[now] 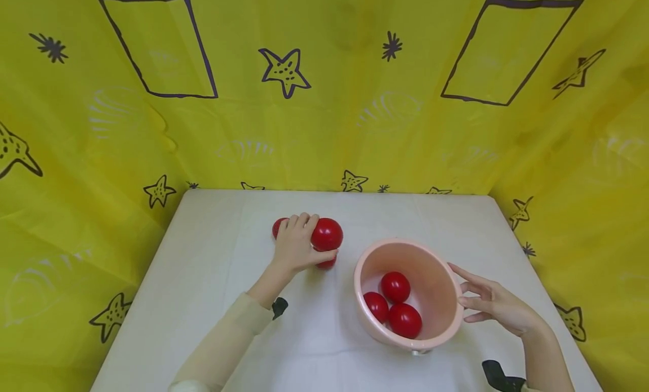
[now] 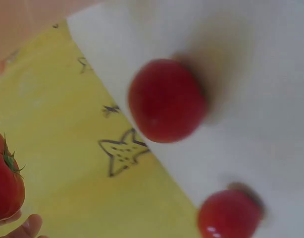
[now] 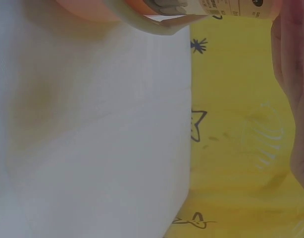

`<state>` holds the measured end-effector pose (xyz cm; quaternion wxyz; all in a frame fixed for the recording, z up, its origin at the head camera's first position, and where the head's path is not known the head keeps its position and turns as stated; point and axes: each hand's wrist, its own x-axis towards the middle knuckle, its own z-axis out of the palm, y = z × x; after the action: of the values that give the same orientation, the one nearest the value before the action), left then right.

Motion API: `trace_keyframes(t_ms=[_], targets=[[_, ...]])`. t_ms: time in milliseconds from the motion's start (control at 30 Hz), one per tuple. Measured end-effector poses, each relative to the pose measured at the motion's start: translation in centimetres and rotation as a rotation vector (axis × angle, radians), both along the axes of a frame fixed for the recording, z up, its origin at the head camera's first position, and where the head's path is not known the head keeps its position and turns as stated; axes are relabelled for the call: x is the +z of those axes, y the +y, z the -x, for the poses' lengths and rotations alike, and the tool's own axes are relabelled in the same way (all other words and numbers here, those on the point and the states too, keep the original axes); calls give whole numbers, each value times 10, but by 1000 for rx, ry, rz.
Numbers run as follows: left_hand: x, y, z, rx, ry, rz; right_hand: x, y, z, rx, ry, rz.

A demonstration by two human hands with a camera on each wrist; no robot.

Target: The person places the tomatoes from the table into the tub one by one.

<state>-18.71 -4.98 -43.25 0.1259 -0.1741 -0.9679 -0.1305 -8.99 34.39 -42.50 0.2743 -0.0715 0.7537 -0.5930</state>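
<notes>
My left hand (image 1: 296, 243) grips a red tomato (image 1: 327, 234) and holds it above the table; its green stem shows in the left wrist view. Below it on the table lies a second tomato (image 1: 326, 263), partly covered by the hand and the held one. Another tomato (image 1: 279, 227) sits just beyond the left hand, half hidden by it. My right hand (image 1: 507, 307) touches the right side of a pink bucket (image 1: 365, 319) with extended fingers. Inside the bucket, at its lower left, rest three tomatoes (image 1: 395, 287).
The white table (image 1: 213, 257) carries everything. Yellow curtains (image 1: 324, 133) with drawn stars hang behind it and at both sides. In the right wrist view, a pale handle (image 3: 164, 27) and a printed label (image 3: 231, 7) show on the bucket.
</notes>
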Motion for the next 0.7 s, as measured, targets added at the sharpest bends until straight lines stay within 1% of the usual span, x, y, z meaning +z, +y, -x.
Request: trace_keyframes(t_ms=[100, 233, 467, 567, 700], targets=[[9, 15, -3, -55, 37, 20, 0, 0, 0, -1, -1, 4], [14, 36, -5, -145, 82, 32, 0, 0, 0, -3, 2, 7], [20, 71, -14, -277, 55, 103, -1, 1, 0, 0, 5, 20], [19, 85, -20, -329, 39, 141, -1, 1, 0, 3, 7, 25], [14, 102, -27, -403, 34, 193, -2, 2, 0, 2, 6, 25]])
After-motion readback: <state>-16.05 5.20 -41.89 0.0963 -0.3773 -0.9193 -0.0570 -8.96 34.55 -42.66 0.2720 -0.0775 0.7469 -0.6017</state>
